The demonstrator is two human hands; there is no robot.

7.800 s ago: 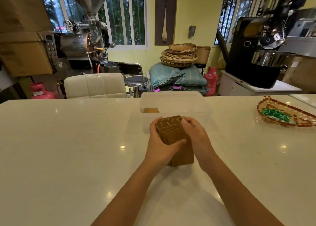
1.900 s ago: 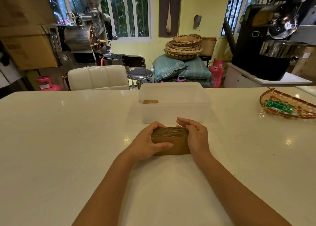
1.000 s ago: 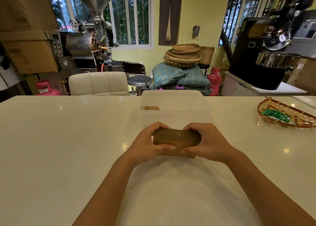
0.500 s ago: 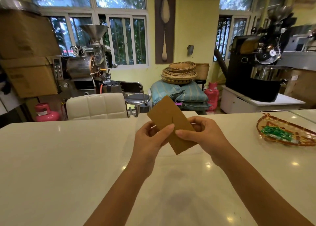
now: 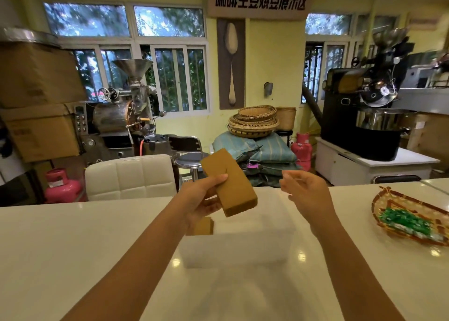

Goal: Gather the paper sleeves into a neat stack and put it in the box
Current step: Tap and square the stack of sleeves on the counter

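Note:
My left hand [image 5: 201,199] grips a squared-up stack of brown paper sleeves [image 5: 229,183] and holds it tilted in the air above the far left part of the box. The translucent white plastic box [image 5: 243,252] stands on the white table just below. A few brown sleeves [image 5: 204,226] lie inside it at its left end. My right hand [image 5: 307,194] hovers to the right of the stack, apart from it, fingers loosely curled and holding nothing.
A woven basket [image 5: 386,201] with green packets [image 5: 403,221] sits on the white table [image 5: 73,247] at the right. Behind the table stand a white padded chair [image 5: 131,177], a pink gas cylinder [image 5: 60,186] and coffee roasting machines.
The stack was squared on the table with both hands, then lifted. Since half a second ago my right hand has let go and moved right; my left hand alone carries the stack over the box.

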